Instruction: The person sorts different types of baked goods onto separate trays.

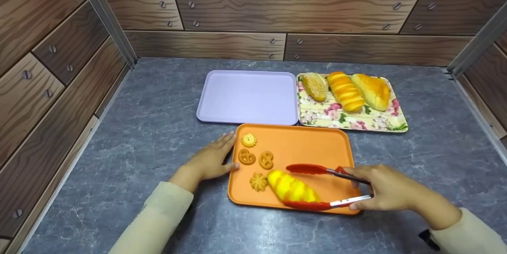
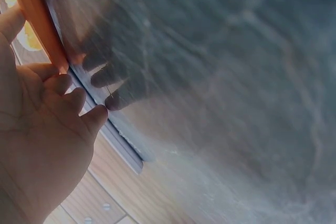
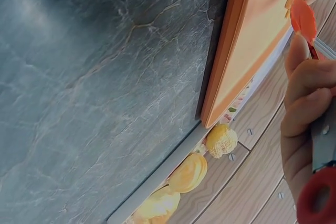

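Note:
My right hand (image 1: 390, 188) grips a pair of metal tongs (image 1: 348, 201) with red tips; the arms are spread apart. A yellow toy bread loaf (image 1: 293, 187) lies between the red tips on the orange tray (image 1: 317, 143); the near tip runs along the loaf's near side, the far tip is apart from it. In the right wrist view, fingers curl around the tongs and one red tip (image 3: 303, 20) shows. My left hand (image 1: 212, 159) rests at the orange tray's left edge, fingers extended and thumb on the rim. Left of the loaf lie two pretzels (image 1: 266, 160), a flower-shaped cookie (image 1: 258, 182) and a round yellow cookie (image 1: 249, 140).
Behind the orange tray, a lilac tray (image 1: 249, 95) holds nothing. Beside it, a floral tray (image 1: 352, 121) bears a seeded roll (image 1: 315, 86), a ridged loaf (image 1: 345, 92) and a triangular bread (image 1: 372, 91). Wood-patterned panels (image 1: 233, 14) enclose the grey marbled table (image 1: 158, 107).

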### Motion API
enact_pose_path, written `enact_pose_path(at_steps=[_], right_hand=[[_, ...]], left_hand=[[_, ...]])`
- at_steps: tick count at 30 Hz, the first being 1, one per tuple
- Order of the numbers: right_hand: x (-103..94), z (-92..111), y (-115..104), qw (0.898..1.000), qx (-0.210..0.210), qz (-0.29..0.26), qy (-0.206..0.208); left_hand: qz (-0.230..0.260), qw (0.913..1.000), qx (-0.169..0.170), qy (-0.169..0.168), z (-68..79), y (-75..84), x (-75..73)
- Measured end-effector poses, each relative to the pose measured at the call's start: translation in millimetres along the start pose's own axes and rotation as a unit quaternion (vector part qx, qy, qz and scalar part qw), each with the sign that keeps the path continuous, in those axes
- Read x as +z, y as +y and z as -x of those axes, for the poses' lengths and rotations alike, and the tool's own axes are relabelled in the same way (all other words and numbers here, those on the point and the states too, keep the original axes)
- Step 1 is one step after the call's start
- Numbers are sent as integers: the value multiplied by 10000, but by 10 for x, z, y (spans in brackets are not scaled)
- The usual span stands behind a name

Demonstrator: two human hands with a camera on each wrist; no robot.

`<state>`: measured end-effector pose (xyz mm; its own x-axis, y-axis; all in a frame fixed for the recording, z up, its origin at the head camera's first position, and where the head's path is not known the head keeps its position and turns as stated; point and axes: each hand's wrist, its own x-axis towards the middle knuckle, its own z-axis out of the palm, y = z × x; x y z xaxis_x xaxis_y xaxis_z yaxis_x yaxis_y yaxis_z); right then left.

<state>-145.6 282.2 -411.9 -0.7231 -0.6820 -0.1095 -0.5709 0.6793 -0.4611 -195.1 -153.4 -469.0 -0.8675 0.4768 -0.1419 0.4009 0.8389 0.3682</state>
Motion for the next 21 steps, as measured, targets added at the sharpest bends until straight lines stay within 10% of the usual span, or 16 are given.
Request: enact_pose_path(at_steps=[21], right_hand=[[-18,60,-7,9980,-401,446,204]], left_hand=[[28,10000,5,-48,10,5,-5]])
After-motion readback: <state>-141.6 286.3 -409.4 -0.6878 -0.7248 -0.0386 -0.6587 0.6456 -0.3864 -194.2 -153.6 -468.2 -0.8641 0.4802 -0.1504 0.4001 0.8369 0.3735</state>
